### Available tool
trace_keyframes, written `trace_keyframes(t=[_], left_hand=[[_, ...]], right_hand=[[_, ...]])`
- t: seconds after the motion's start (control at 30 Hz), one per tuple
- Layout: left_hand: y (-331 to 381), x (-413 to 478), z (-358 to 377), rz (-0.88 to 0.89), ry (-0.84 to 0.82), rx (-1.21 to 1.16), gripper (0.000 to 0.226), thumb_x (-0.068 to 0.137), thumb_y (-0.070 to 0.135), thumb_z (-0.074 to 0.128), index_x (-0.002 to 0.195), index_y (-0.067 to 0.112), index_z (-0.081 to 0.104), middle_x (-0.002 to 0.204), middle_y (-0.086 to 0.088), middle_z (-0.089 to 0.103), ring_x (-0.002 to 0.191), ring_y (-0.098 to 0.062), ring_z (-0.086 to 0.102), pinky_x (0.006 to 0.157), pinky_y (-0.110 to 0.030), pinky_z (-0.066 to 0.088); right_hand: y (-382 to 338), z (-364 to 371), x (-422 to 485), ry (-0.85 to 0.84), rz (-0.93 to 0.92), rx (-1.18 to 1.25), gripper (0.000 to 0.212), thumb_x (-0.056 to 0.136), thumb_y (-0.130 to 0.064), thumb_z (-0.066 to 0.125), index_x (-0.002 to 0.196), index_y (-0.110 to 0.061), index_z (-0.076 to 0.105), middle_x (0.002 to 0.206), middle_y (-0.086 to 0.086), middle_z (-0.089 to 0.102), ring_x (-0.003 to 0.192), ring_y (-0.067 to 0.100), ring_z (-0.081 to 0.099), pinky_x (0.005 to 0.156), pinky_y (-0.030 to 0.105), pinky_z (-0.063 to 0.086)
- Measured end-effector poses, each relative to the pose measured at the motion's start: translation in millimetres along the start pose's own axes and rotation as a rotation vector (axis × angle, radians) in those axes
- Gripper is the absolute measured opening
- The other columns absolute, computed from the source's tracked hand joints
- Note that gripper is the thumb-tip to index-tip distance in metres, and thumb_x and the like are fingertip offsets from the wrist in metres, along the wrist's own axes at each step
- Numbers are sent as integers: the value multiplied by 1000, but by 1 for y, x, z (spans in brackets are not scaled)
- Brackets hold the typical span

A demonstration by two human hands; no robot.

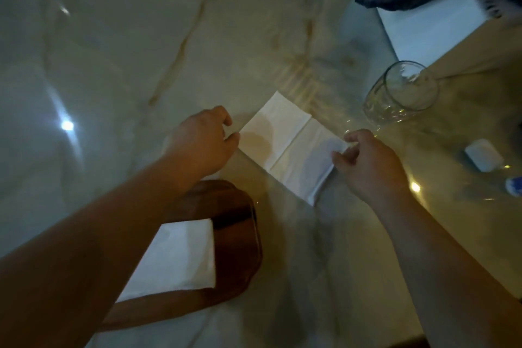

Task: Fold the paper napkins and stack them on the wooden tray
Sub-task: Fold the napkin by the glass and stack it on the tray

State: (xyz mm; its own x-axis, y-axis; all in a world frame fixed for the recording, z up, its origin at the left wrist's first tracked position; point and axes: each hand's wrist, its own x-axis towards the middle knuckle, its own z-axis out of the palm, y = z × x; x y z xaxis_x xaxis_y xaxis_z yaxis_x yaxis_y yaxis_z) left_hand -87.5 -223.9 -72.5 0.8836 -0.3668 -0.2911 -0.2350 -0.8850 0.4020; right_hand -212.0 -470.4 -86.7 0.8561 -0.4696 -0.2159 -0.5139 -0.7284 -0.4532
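Napkin [285,144] lies flat on the marble surface [113,65]; my left hand [202,141] and right hand [367,164] pinch its opposite ends. Folded napkins [180,257] rest on the wooden tray [237,234].

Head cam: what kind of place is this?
Probably a home dining or kitchen table: a glossy marble-look tabletop, a drinking glass, and a wooden tray holding a folded napkin. Both hands work another napkin on the tabletop.
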Motion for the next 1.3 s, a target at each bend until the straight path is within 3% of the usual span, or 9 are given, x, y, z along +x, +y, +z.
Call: trace_keyframes(t=[0.17, 0.3, 0.43, 0.5, 0.6, 0.9, 1.03, 1.17, 1.3], left_hand=[[16, 21, 15, -33, -74, 179, 49, 81, 50, 58, 118, 21, 45, 111, -7, 57, 97, -29, 60, 80, -46, 53], [24, 24, 15, -40, -102, 218, 33, 84, 44, 59, 104, 20, 50, 99, -6, 52, 88, -28, 58, 78, -47, 53], [29, 23, 12, 2, -121, 237, 20, 89, 37, 54, 90, 17, 56, 88, -3, 45, 86, -28, 56, 75, -40, 50], [33, 21, 8, 21, -114, 195, 16, 88, 35, 55, 85, 20, 54, 88, -4, 53, 86, -27, 57, 73, -37, 49], [40, 19, -3, 21, -88, 112, 13, 87, 36, 57, 89, 23, 57, 96, -6, 66, 88, -26, 60, 77, -38, 53], [54, 8, -29, 155, -32, 26, 9, 87, 23, 60, 95, 20, 62, 98, -2, 68, 90, -20, 62, 80, -34, 52], [50, -1, -30, 198, -55, 4, 11, 86, 21, 62, 96, 21, 62, 96, 1, 67, 89, -17, 62, 80, -34, 52], [46, -14, -29, 278, -68, -9, 8, 86, 22, 62, 95, 22, 64, 86, 9, 61, 78, -9, 57, 71, -22, 43], [42, -31, -30, 368, -33, -23, 6, 83, 18, 65, 89, 19, 67, 83, 4, 66, 75, -10, 58, 65, -21, 45]], right_hand=[[10, 0, 13, -3, 11, 35, 22, 81, -33, 67, 96, -19, 58, 88, 6, 71, 88, 30, 64, 72, 33, 47], [12, 1, 17, -3, -16, 51, 13, 81, -29, 67, 81, -18, 62, 80, 5, 71, 81, 29, 64, 68, 32, 46], [10, -2, 12, 1, -33, 33, 14, 81, -31, 66, 79, -18, 61, 81, 4, 70, 81, 28, 62, 66, 32, 44], [6, -4, 6, -18, -28, 24, 14, 81, -32, 65, 79, -19, 61, 80, 2, 70, 81, 27, 63, 67, 33, 46], [0, -3, -8, -25, -53, -28, 16, 80, -35, 64, 81, -20, 61, 81, -1, 70, 81, 26, 63, 65, 31, 46], [-10, 13, -44, -130, -88, -124, 23, 83, -47, 56, 85, -24, 57, 87, -6, 72, 86, 23, 66, 63, 27, 39], [-6, 8, -33, -59, -133, 71, 24, 76, -42, 67, 86, -27, 51, 78, -7, 62, 75, 23, 62, 62, 29, 42], [-15, -1, -10, 22, -278, 356, 54, 72, -25, 75, 118, -22, 48, 110, 1, 57, 89, 15, 57, 77, 26, 47], [-28, -19, 13, -74, -493, 241, 70, 72, -21, 76, 134, -19, 43, 138, 6, 43, 127, 19, 42, 103, 28, 36]])
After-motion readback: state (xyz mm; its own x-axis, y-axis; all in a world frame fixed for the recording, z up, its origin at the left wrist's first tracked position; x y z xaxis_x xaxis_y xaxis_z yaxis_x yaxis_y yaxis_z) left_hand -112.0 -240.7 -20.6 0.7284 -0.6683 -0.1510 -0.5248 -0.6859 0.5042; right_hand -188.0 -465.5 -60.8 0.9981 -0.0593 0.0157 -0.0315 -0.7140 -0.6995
